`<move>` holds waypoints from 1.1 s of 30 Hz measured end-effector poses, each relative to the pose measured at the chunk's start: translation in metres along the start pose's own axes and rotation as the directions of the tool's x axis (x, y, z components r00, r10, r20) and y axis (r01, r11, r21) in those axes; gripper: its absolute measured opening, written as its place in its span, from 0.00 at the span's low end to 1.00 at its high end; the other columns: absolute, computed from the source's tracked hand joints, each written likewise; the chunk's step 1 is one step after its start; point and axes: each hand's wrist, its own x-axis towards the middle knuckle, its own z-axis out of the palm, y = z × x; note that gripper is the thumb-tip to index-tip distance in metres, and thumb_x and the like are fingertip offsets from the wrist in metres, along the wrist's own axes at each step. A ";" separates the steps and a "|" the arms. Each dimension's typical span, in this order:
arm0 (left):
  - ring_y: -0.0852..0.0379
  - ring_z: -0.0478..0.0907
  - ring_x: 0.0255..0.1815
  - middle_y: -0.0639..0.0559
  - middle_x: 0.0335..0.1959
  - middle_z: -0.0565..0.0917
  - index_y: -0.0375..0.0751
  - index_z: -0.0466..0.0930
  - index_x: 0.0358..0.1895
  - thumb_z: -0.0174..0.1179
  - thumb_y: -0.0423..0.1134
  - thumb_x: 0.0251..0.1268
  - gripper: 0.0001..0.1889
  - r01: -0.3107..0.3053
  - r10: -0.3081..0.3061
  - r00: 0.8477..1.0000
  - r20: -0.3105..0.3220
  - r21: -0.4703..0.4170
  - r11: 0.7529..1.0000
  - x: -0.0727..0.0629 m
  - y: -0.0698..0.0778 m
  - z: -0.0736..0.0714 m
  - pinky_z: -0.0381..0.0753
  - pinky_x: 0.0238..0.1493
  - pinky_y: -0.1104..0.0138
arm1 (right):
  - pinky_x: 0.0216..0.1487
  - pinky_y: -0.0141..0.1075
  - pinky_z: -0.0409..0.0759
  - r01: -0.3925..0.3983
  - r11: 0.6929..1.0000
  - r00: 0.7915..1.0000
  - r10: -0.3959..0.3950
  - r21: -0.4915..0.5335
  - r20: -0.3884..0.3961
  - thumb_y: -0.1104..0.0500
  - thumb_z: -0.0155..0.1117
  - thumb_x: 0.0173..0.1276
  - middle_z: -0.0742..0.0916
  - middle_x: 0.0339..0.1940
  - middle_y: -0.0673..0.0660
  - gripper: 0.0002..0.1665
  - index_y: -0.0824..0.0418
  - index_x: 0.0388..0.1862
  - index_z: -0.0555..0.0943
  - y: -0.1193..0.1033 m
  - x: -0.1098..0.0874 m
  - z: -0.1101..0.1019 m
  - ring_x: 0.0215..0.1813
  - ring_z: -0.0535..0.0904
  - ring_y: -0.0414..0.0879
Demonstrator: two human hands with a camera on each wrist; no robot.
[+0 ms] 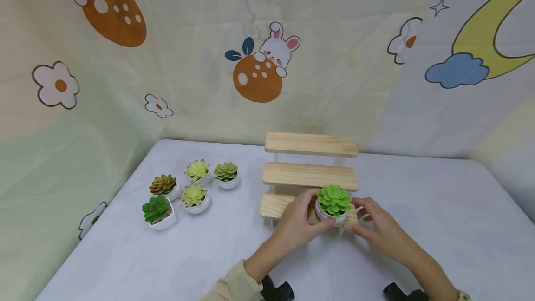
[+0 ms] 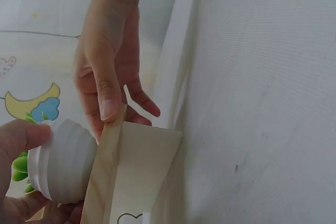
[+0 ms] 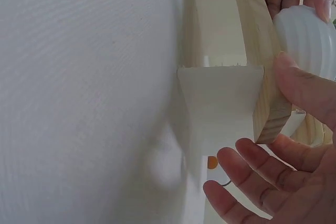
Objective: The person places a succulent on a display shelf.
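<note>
A bright green succulent [image 1: 334, 200] in a ribbed white pot [image 2: 68, 163] is at the right part of the lowest plank [image 1: 277, 205] of a three-tier wooden stand [image 1: 309, 174]. My left hand [image 1: 297, 221] grips this pot, thumb at the front and fingers round its left and back. The pot's base is right at the plank's top in the left wrist view. At the plank's right end, my right hand [image 1: 379, 223] holds the wood, thumb on the front edge and index finger behind. Its other fingers [image 3: 249, 163] are spread loosely beyond the end.
Several potted succulents stand in a group on the left of the white table [image 1: 234, 250], among them a brownish one [image 1: 163, 184] and a dark green one in a square pot [image 1: 163, 221]. The middle [image 1: 309, 174] and top planks [image 1: 311, 144] rise behind. A printed curtain [image 1: 200, 50] hangs behind the table.
</note>
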 end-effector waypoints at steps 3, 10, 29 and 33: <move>0.61 0.72 0.59 0.56 0.58 0.76 0.49 0.66 0.62 0.64 0.51 0.56 0.31 -0.012 0.012 1.000 0.004 0.000 1.000 0.000 0.000 0.000 0.71 0.61 0.62 | 0.37 0.34 0.79 0.001 1.000 1.000 -0.002 0.025 0.004 0.56 0.71 0.55 0.79 0.47 0.56 0.32 0.66 0.56 0.71 0.003 0.000 -0.001 0.41 0.76 0.39; 0.63 0.72 0.57 0.58 0.56 0.76 0.49 0.66 0.62 0.64 0.52 0.56 0.30 -0.040 0.041 0.999 -0.021 0.046 0.998 0.000 0.001 0.004 0.70 0.60 0.61 | 0.38 0.33 0.79 0.006 1.000 1.000 -0.006 0.000 0.007 0.56 0.71 0.55 0.79 0.49 0.56 0.32 0.65 0.57 0.70 0.005 -0.002 -0.001 0.41 0.77 0.41; 0.57 0.69 0.60 0.52 0.61 0.69 0.48 0.59 0.67 0.63 0.52 0.58 0.35 0.036 -0.033 0.998 0.056 -0.054 0.998 -0.007 0.010 -0.018 0.69 0.62 0.61 | 0.38 0.35 0.79 0.080 0.995 0.996 -0.083 -0.059 -0.045 0.56 0.71 0.54 0.79 0.47 0.53 0.32 0.64 0.56 0.70 0.005 -0.002 0.003 0.41 0.75 0.36; 0.57 0.69 0.61 0.52 0.61 0.70 0.46 0.61 0.65 0.62 0.51 0.59 0.33 0.027 -0.026 0.999 0.044 -0.032 0.999 -0.009 0.014 -0.029 0.70 0.62 0.62 | 0.38 0.36 0.80 0.084 0.994 0.995 -0.088 -0.072 -0.048 0.57 0.71 0.54 0.79 0.47 0.53 0.32 0.64 0.56 0.70 0.005 -0.002 0.004 0.41 0.75 0.37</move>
